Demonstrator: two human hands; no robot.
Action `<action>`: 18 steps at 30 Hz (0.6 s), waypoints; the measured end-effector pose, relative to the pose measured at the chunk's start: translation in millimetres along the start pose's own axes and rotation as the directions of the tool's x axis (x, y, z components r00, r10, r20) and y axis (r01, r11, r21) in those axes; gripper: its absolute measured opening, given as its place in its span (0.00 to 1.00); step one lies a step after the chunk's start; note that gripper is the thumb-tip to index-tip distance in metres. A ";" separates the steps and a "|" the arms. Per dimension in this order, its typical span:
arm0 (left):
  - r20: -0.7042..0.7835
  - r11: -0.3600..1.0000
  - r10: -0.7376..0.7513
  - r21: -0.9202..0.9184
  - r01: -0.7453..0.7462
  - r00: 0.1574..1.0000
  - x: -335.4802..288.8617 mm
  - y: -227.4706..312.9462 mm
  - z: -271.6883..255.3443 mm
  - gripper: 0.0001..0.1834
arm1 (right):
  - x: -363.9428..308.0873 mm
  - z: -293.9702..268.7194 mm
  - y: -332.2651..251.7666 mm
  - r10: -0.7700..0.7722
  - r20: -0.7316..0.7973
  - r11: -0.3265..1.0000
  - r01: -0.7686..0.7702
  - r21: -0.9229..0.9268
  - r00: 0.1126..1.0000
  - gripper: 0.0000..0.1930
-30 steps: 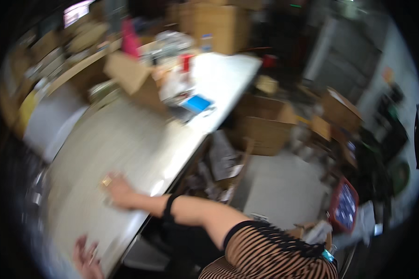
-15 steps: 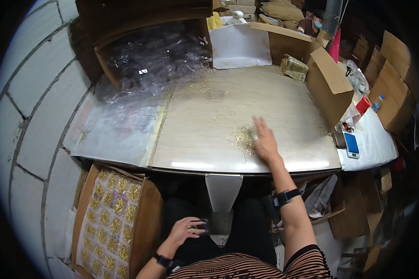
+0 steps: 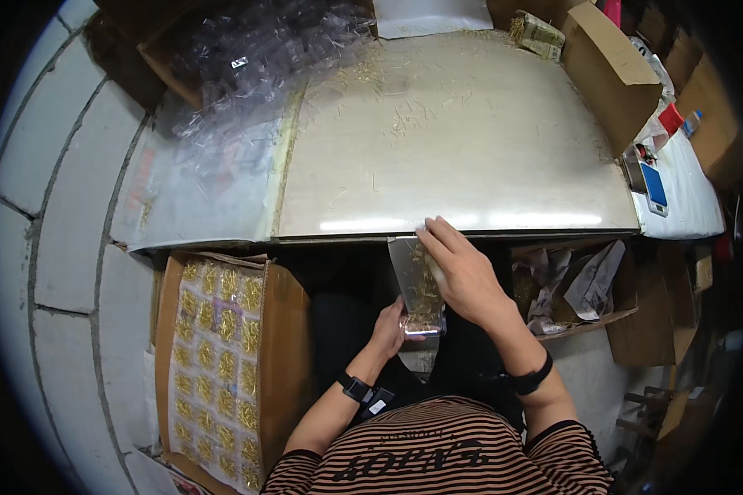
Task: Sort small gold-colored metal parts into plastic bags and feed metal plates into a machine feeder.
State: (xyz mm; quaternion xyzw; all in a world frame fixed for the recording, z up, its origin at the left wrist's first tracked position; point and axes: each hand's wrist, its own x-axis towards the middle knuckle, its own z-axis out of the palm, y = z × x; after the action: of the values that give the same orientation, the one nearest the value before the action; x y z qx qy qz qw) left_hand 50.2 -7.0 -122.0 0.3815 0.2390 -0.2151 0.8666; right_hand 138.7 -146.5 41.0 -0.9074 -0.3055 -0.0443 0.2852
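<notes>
My left hand (image 3: 387, 330) grips a small clear plastic box (image 3: 425, 322) below the table's front edge, under the lower end of a smooth chute (image 3: 402, 262). Thin gold-coloured pieces (image 3: 425, 289) lie on the chute and in the box. Over the chute's upper end, at the table edge, my right hand (image 3: 470, 280) is open, its fingers stretched out; its palm side is hidden. More thin gold pieces (image 3: 413, 117) are scattered on the tabletop (image 3: 470, 177).
At left stands a carton (image 3: 286, 355) with rows of filled clear boxes (image 3: 216, 371). Empty clear boxes (image 3: 264, 58) are heaped at the back left. A cardboard wall (image 3: 611, 74), a blue-screened scale (image 3: 654, 188) and an open carton with paper (image 3: 590, 289) are on the right.
My right hand has swept the gold pile toward me, off the table edge onto the chute. My left hand has moved right and up, with the box under the chute. The view has tilted down.
</notes>
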 end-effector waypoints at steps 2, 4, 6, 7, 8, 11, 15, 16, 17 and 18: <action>0.023 0.999 0.021 -0.033 -0.020 1.000 -2.1 -4.1 -1.4 0.25 | -20.6 -6.0 6.4 -0.080 0.035 0.988 0.075 0.138 0.996 0.21; 0.039 0.999 0.019 -0.034 -0.018 0.999 -2.3 -7.3 -1.5 0.25 | -44.5 -4.4 13.0 -0.090 0.006 0.972 0.087 0.217 0.996 0.20; 0.039 0.999 0.011 -0.045 -0.010 0.999 2.0 -17.7 -11.9 0.25 | -67.9 4.5 22.7 0.005 0.122 0.936 -0.048 0.349 0.992 0.17; 0.049 0.999 -0.006 -0.047 0.009 0.999 1.8 -19.3 -13.0 0.25 | -77.1 6.6 23.1 -0.001 0.124 0.935 -0.043 0.351 0.992 0.17; 0.044 0.999 -0.002 -0.048 0.004 0.999 0.2 -21.5 -14.1 0.25 | -85.1 8.6 23.0 0.018 0.165 0.927 -0.079 0.368 0.986 0.16; 0.031 1.000 0.006 0.001 -0.006 1.000 -4.9 -27.0 -15.3 0.25 | -100.7 21.2 20.3 0.030 0.191 0.905 -0.108 0.412 0.981 0.16; 0.061 0.999 0.025 0.020 -0.026 0.998 -15.0 -30.1 -24.9 0.25 | -108.7 46.3 13.1 -0.068 0.294 0.924 -0.051 0.379 0.953 0.19; 0.063 0.999 0.022 0.024 -0.024 0.998 -16.0 -30.0 -22.7 0.25 | -111.1 55.6 13.5 -0.150 0.358 0.942 0.023 0.335 0.922 0.21; 0.030 0.998 0.048 0.037 -0.049 0.998 -17.7 -30.6 -20.6 0.25 | -115.7 68.3 15.9 -0.268 0.366 0.935 0.149 0.322 0.891 0.22; -0.007 0.996 0.076 0.049 -0.076 0.997 -22.5 -29.5 -17.5 0.25 | -117.5 69.0 12.7 -0.269 0.366 0.934 0.148 0.325 0.891 0.22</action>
State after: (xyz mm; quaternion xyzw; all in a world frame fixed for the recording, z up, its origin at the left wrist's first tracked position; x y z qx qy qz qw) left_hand 11.5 -7.6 -135.9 0.4123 0.2227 -0.1860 0.8636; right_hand 44.5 -179.4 -52.7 -0.8067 -0.4575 0.1585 0.3387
